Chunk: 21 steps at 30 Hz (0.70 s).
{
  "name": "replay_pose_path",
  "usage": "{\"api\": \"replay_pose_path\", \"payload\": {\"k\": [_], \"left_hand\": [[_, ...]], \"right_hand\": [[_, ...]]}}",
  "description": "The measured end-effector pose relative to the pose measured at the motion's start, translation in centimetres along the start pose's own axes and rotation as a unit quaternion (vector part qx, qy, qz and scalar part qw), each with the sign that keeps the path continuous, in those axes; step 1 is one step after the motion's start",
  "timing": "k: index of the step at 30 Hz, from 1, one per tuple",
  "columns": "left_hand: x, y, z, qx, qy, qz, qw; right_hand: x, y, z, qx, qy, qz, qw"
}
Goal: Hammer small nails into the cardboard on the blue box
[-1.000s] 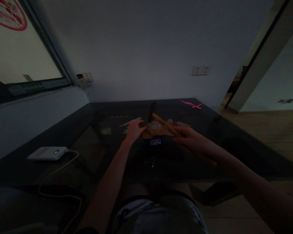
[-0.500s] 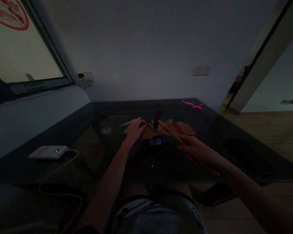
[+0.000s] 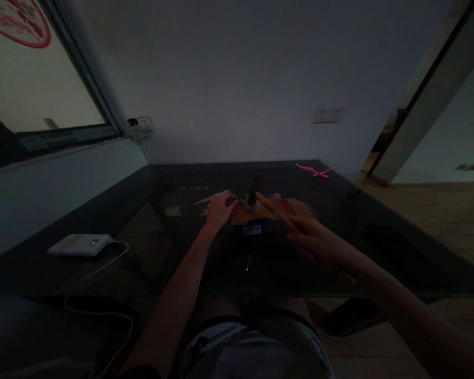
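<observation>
My right hand [image 3: 319, 242] is wrapped round the wooden handle of a hammer [image 3: 274, 208]. The dark hammer head stands over a piece of brown cardboard [image 3: 245, 215], and I cannot tell whether it touches. That cardboard lies on a blue container [image 3: 253, 228] with a white label. At the cardboard's left end, my left hand [image 3: 220, 209] has its fingers pinched together; what they hold is too small and dark to make out. Several thin metal pieces, perhaps nails [image 3: 247, 261], lie on the dark table [image 3: 197, 268] on the near side of the container.
A white power bank [image 3: 80, 245] with a white cable lies at the table's left. More cardboard with a red stripe [image 3: 296, 206] extends to the right of the container. A pink ribbon [image 3: 313, 171] rests near the back edge, before the wall.
The view has shifted slightly. My hands, the hammer and the cardboard keep nearly the same places; the left fingers look a little more curled.
</observation>
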<state>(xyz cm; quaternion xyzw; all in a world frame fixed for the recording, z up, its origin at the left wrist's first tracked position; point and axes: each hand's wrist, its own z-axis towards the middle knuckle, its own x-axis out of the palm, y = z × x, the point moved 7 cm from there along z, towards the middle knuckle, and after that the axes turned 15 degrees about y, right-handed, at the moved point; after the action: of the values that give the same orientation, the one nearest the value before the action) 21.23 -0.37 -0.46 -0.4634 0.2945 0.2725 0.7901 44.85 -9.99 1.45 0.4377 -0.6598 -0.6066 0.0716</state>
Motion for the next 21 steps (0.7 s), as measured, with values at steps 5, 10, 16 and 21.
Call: {"api": "replay_pose_path", "payload": {"k": [5, 10, 16, 21], "left_hand": [[0.2, 0.4, 0.0, -0.010, 0.004, 0.014, 1.000], [0.4, 1.1, 0.1, -0.030, 0.010, 0.006, 0.999], [0.2, 1.0, 0.0, -0.054, 0.020, 0.017, 0.998], [0.0, 0.8, 0.0, -0.050, 0.019, 0.021, 0.998]], "right_hand": [[-0.3, 3.2, 0.4, -0.052, -0.003, -0.039, 0.998], [-0.2, 5.7, 1.5, -0.090, 0.015, -0.057, 0.994], [0.2, 6.3, 2.2, -0.062, 0.033, -0.129, 0.989], [-0.1, 5.8, 2.2, -0.066, 0.039, -0.103, 0.992]]}}
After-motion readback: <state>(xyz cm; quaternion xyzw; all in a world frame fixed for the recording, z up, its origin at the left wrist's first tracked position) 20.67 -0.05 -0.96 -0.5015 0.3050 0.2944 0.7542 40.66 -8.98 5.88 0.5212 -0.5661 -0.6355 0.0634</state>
